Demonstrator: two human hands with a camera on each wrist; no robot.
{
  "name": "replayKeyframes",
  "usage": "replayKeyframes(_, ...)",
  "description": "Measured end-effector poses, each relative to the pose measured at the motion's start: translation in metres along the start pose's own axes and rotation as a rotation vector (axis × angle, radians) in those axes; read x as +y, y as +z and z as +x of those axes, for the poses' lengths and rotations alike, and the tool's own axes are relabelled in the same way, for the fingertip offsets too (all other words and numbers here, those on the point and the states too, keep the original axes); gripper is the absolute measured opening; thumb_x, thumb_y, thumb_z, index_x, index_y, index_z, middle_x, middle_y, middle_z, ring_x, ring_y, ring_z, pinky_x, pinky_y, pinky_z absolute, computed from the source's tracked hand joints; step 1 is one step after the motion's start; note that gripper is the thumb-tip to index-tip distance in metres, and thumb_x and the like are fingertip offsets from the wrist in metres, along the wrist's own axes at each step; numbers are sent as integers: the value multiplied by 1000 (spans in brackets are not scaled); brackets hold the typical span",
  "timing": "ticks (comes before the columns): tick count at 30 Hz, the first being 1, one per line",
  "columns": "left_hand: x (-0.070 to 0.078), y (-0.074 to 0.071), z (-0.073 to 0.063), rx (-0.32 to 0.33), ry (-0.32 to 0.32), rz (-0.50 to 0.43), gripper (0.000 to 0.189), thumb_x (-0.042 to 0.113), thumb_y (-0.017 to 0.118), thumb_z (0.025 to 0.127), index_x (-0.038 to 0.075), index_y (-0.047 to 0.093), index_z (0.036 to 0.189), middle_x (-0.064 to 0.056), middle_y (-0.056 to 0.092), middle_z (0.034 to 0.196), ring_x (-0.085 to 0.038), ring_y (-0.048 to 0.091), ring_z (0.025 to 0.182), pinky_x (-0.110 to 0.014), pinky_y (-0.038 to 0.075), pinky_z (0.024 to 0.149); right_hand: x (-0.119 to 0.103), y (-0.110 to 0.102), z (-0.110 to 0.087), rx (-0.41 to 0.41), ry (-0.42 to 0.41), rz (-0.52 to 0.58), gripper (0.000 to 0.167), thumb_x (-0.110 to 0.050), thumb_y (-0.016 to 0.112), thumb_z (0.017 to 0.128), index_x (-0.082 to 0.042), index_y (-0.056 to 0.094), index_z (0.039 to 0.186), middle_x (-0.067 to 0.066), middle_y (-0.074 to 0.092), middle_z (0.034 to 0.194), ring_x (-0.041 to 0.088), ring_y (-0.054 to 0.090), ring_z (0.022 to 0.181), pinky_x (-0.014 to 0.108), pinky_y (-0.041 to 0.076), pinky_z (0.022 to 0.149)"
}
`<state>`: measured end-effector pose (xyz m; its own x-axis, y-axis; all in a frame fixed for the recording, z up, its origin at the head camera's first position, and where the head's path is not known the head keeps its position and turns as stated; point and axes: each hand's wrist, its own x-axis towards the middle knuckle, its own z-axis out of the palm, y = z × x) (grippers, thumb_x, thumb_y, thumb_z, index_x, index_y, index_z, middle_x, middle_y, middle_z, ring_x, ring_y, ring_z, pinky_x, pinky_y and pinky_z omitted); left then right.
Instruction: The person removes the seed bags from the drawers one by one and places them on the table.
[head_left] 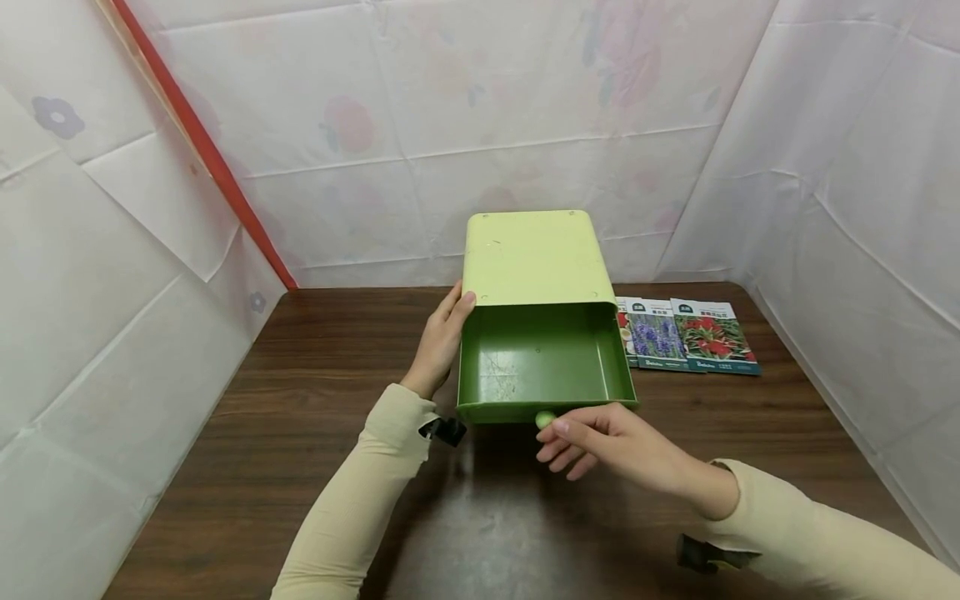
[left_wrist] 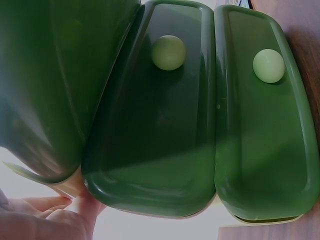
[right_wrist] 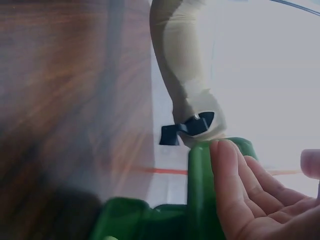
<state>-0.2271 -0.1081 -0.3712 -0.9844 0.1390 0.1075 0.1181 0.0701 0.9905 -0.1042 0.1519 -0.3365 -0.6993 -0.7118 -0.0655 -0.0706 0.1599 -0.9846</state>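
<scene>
A small cabinet with a pale yellow-green casing (head_left: 534, 258) stands on the table, its top green drawer (head_left: 536, 358) pulled out toward me. The drawer's bare inner floor shows. My left hand (head_left: 438, 342) rests against the casing's left side, thumb near the front edge; in the left wrist view its fingers (left_wrist: 75, 215) touch the side. At the drawer's front, my right hand (head_left: 615, 446) has its thumb and index fingertips right at the round light-green knob (head_left: 545, 419). From the right wrist, its fingers (right_wrist: 227, 185) look extended, with the thumb apart from them.
Beside the cabinet on the right lie several flower-picture packets (head_left: 716, 337), partly overlapping. Below the pulled drawer are two shut drawers, the middle one (left_wrist: 160, 115) and the lower one (left_wrist: 267, 130), each with a knob. White patterned sheets (head_left: 420, 125) enclose the dark wooden table (head_left: 315, 367).
</scene>
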Motion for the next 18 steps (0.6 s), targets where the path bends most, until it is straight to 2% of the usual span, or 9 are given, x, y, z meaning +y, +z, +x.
replayKeyframes(4,1,0,-1,7,3,2,68,55,46,100,25,23,157,7,22,162,-15,19,151,-44,25,121,9,2,2,-28,55,93,42,-24,44,106,10,60,124,27,68,110,17,72,93,39,60,78)
replayKeyframes(11,0,1,-1,16,3,4,68,56,46,99,26,24,156,7,23,162,-15,20,151,-44,25,121,22,6,5,-43,113,237,44,-27,47,105,11,59,125,9,73,104,16,73,92,36,60,79)
replayKeyframes(18,1,0,0,12,-13,4,66,54,45,100,27,23,156,8,21,162,-14,19,151,-43,24,122,25,9,8,24,238,334,50,-36,48,104,8,60,125,4,74,100,17,73,91,35,60,82)
